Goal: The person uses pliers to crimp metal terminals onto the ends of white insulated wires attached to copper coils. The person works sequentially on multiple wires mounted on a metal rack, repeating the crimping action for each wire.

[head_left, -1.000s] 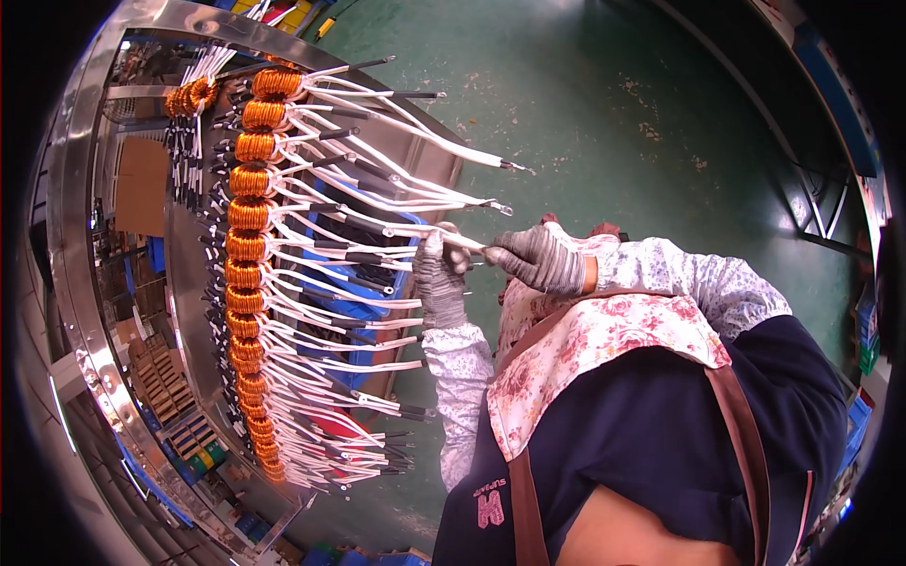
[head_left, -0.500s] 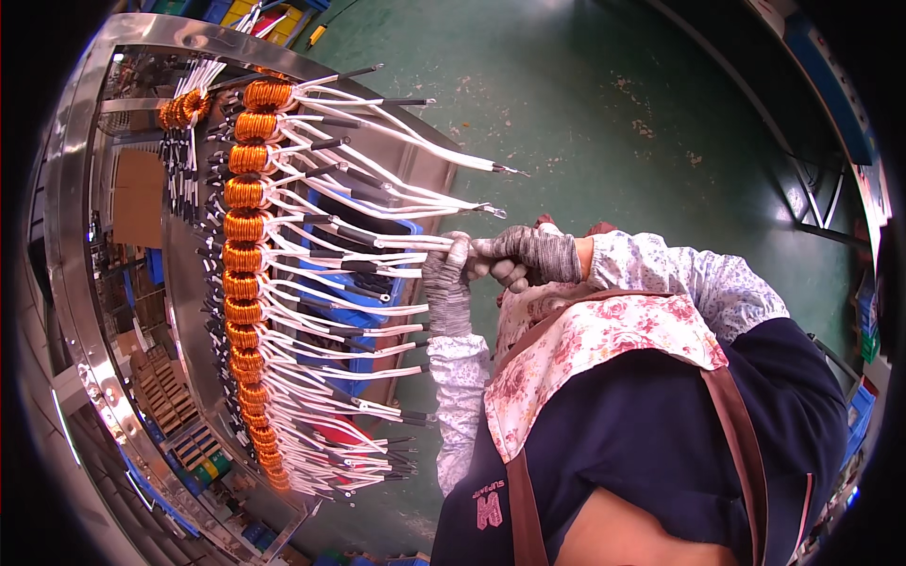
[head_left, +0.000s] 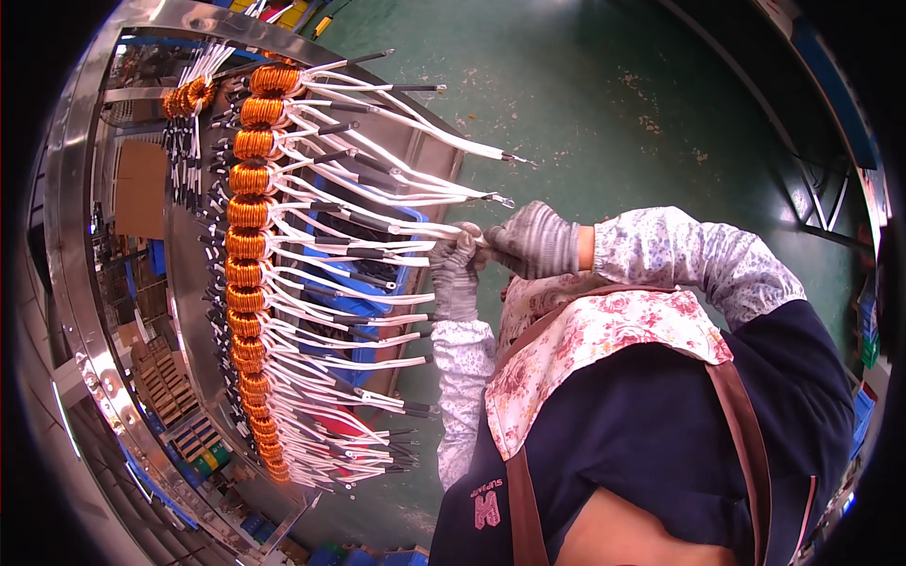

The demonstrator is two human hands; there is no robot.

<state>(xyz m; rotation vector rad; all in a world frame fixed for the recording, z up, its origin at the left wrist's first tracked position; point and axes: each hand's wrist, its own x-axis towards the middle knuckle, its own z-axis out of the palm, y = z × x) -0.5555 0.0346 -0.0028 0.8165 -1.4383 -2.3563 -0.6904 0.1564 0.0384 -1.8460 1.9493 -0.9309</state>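
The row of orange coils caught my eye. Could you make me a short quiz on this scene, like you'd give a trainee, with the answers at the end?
1. Multiple choice: what colour is the wiring on the right of the row of coils, where the hands work?
A) Green
B) White
C) Yellow

2. True or false: the left hand and the right hand are at opposite ends of the row.

3. Fill the gap: both hands wear grey ____.

Key:
1. B. The white wiring reaches out to the hands.
2. False. The hands are close together, at the end of the same wiring.
3. Gloves.
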